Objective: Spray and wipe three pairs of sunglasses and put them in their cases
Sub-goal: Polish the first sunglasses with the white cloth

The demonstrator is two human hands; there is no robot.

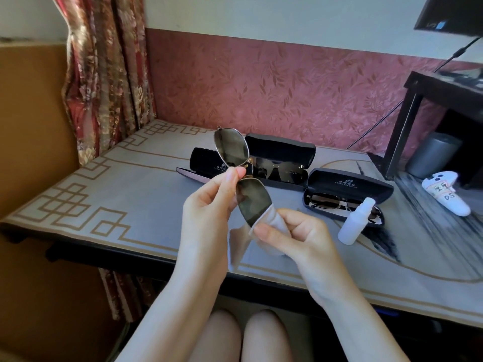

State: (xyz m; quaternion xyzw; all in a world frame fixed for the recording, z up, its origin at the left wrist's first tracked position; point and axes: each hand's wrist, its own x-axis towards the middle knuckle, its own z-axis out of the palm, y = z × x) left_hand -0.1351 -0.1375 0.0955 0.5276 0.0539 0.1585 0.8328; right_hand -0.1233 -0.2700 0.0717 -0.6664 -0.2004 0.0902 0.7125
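Note:
My left hand (209, 202) pinches the bridge of metal-framed sunglasses (231, 147), held upright above the table. My right hand (292, 233) pinches a pale cloth (271, 220) round the edge of the lower lens. Three black cases lie open behind: the left case (206, 162) shows no glasses inside, the middle case (281, 152) holds dark sunglasses (277, 168), and the right case (350, 185) holds thin-framed sunglasses (329, 201). In front of the right case stands a white spray bottle (355, 222).
The table (117, 194) has a grey patterned cover. A white game controller (449, 195) lies at the right. A dark stand (407, 121) with a grey bin under it is at the far right. A curtain (104, 74) hangs at the left.

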